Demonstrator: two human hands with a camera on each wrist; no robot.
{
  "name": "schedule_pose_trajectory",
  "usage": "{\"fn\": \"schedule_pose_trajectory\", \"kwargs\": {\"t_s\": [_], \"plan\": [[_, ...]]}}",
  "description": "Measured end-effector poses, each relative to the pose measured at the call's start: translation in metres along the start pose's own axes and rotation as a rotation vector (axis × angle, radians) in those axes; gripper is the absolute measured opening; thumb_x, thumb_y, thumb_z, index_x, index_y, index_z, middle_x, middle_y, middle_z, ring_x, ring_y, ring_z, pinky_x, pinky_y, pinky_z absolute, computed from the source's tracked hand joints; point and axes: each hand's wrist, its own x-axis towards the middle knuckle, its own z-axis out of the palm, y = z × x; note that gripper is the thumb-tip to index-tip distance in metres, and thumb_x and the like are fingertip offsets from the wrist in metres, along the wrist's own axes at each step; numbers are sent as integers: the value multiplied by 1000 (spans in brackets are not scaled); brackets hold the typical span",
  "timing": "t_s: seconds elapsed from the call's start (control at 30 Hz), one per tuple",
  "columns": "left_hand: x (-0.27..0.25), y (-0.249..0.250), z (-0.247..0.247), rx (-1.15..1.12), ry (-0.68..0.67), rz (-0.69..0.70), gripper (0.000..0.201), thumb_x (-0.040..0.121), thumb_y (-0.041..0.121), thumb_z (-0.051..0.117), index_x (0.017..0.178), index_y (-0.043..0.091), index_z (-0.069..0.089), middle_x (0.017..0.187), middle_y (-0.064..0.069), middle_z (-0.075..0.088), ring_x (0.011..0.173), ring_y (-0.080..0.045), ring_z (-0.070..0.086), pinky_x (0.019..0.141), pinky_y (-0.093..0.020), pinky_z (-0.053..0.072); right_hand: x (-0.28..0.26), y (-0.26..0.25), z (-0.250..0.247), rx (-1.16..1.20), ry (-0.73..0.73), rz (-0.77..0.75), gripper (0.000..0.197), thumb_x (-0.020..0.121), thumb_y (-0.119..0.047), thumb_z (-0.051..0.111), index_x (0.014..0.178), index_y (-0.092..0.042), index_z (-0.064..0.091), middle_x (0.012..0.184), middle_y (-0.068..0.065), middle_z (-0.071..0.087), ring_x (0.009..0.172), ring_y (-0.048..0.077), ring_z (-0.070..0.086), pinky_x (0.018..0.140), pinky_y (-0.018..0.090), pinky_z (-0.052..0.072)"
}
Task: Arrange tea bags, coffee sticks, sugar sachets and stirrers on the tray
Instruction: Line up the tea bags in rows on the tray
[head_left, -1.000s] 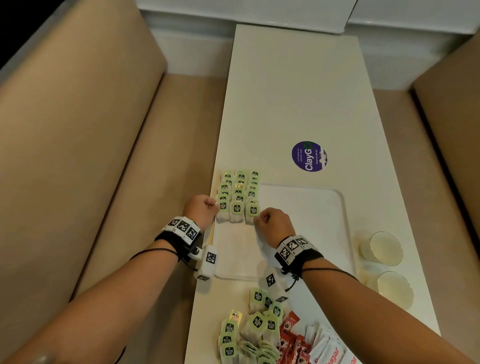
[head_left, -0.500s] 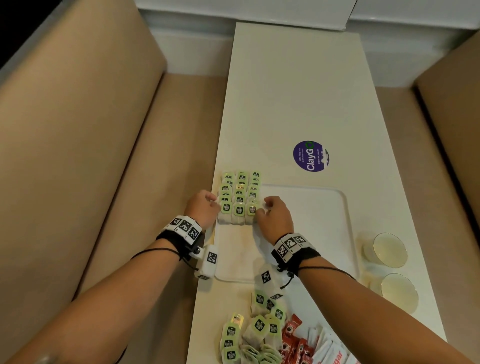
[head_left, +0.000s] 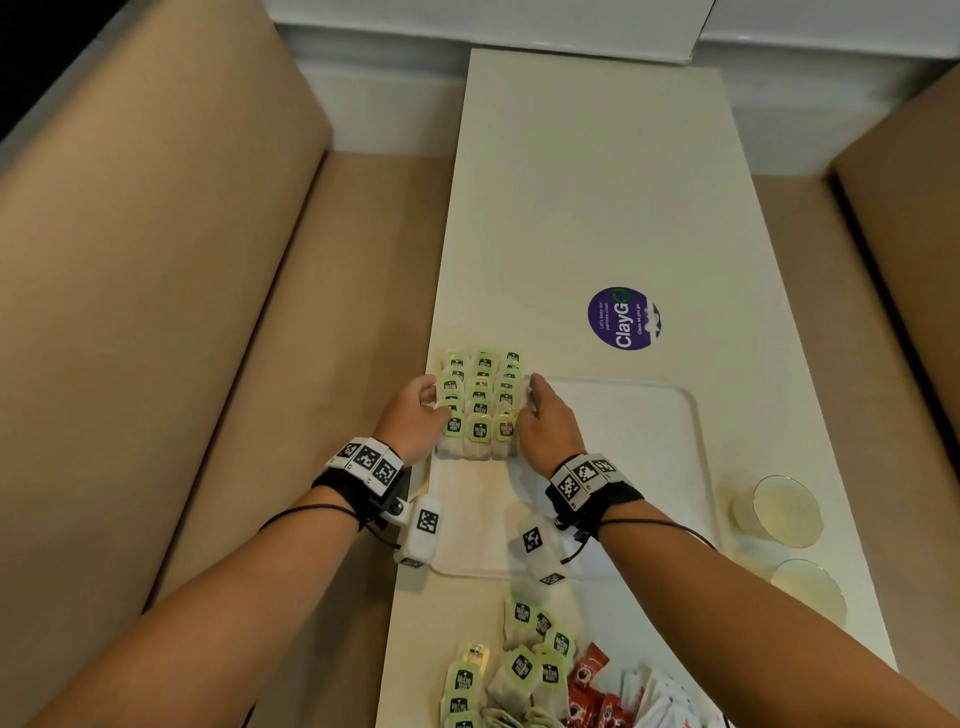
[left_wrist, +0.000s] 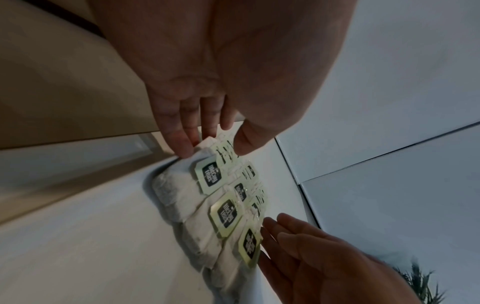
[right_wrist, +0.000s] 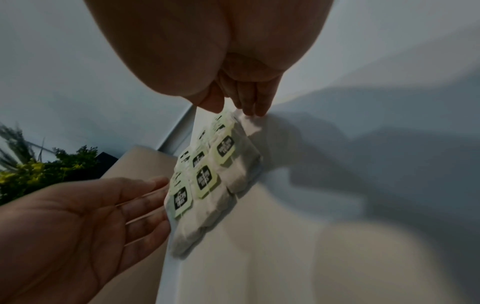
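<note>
Green-tagged tea bags (head_left: 480, 402) lie in three neat columns at the far left corner of the white tray (head_left: 639, 467). My left hand (head_left: 434, 397) presses straight fingers against the left side of the block, and my right hand (head_left: 532, 395) does the same on its right side. In the left wrist view the left fingers (left_wrist: 187, 142) touch the far bags (left_wrist: 207, 176), with the right hand (left_wrist: 298, 244) flat against the opposite side. From the right wrist, the right fingers (right_wrist: 249, 105) reach the far end of the bags (right_wrist: 205, 179) while the left hand (right_wrist: 109, 203) lies flat alongside them.
Near the table's front edge lie a loose heap of tea bags (head_left: 524, 670), red coffee sticks (head_left: 587, 691) and white sugar sachets (head_left: 660, 696). Two glasses (head_left: 784, 512) stand right of the tray. A purple sticker (head_left: 623, 318) is beyond it. Beige benches (head_left: 208, 312) flank the table.
Both hands were curled at the near end of the tea bag block. They have slid forward along its sides and their fingers have straightened against it.
</note>
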Motion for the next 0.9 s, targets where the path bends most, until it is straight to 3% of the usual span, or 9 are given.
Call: {"fn": "schedule_pose_trajectory", "kwargs": {"t_s": [0.07, 0.2, 0.33, 0.53, 0.63, 0.73, 0.83, 0.9], "plan": [[-1, 1, 0, -25, -10, 6, 53, 94, 2, 59, 144, 7, 44, 140, -6, 56, 112, -9, 53, 91, -22, 41, 4, -1, 1, 5, -15, -7, 35, 92, -1, 38, 120, -14, 53, 113, 5, 70, 97, 25, 66, 84, 39, 55], [1, -4, -2, -60, -19, 4, 56, 93, 2, 60, 146, 9, 42, 142, -6, 55, 118, -11, 54, 99, -26, 44, 8, -5, 6, 3, -46, -31, 29, 93, -1, 39, 116, -15, 52, 107, 3, 69, 89, 22, 64, 69, 28, 47], [2, -7, -3, -67, -34, 6, 58, 93, 3, 60, 147, 10, 41, 144, -5, 54, 127, -14, 54, 107, -31, 44, 11, -3, 8, 28, -17, -17, 26, 95, -3, 39, 115, -15, 52, 105, 3, 70, 90, 23, 67, 75, 36, 55], [0, -6, -3, -43, -42, 30, 54, 94, 2, 59, 145, 9, 43, 144, -5, 54, 113, -6, 54, 94, -21, 41, 13, -5, 11, 16, -33, -25, 27, 97, -5, 41, 120, -15, 51, 112, 4, 70, 97, 26, 67, 78, 30, 47], [-1, -7, -4, -27, -47, 31, 55, 94, 5, 61, 146, 9, 43, 144, -6, 53, 122, -9, 52, 101, -24, 41, 9, -5, 7, 49, -27, -15, 33, 98, -8, 45, 130, -16, 45, 127, 3, 65, 111, 27, 66, 86, 30, 50], [-4, -11, -6, 16, -23, 14, 53, 93, 12, 66, 142, 12, 47, 132, -4, 58, 125, -18, 55, 106, -35, 45, -1, -2, -4, 31, -19, 20, 51, 100, -11, 51, 149, -11, 34, 146, 8, 53, 129, 26, 55, 96, 27, 43], [-13, -15, -11, 18, -2, 17, 38, 92, 15, 66, 129, 16, 57, 109, 3, 61, 106, -21, 61, 95, -41, 53, -15, 7, -14, -8, -24, 19, 58, 101, -17, 53, 154, -12, 32, 155, 9, 45, 142, 24, 43, 113, 34, 36], [-26, -15, -14, 18, -31, 39, 25, 93, 15, 64, 118, 19, 61, 98, 3, 62, 92, -19, 62, 82, -35, 53, -27, 14, -23, -70, -27, -17, 51, 101, -21, 55, 150, -13, 42, 152, 6, 48, 140, 22, 45, 114, 36, 37]]}}
